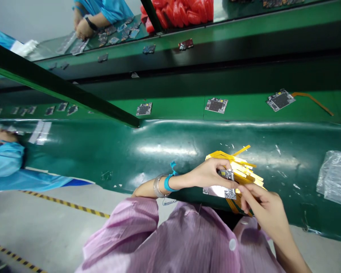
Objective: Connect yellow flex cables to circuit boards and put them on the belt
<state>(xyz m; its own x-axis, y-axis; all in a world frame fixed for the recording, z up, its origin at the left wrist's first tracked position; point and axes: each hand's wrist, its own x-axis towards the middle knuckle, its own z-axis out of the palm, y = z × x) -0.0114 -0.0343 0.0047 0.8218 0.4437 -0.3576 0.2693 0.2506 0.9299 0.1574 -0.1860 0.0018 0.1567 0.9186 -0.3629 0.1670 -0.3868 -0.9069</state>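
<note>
My left hand (214,173) is closed around a small grey circuit board (230,192), its thumb lying across the board's face. A blue strap (168,183) circles that wrist. At the board's right edge, my right hand (261,201) has its thumb and fingertips pinched together, touching or nearly touching my left thumb tip. Whatever those fingertips hold is too small or too hidden to make out. Just behind both hands lies a pile of yellow-orange flat ribbon cables (244,170) on the green mat, partly covered by the hands and board.
Beyond the mat (108,148), a green belt (176,108) carries circuit boards, including one (281,100) with a ribbon cable attached. A plastic bag (335,178) lies at right. A green post (74,89) slants across the left. Co-workers' hands (84,28) and a sleeve (5,161) show leftward.
</note>
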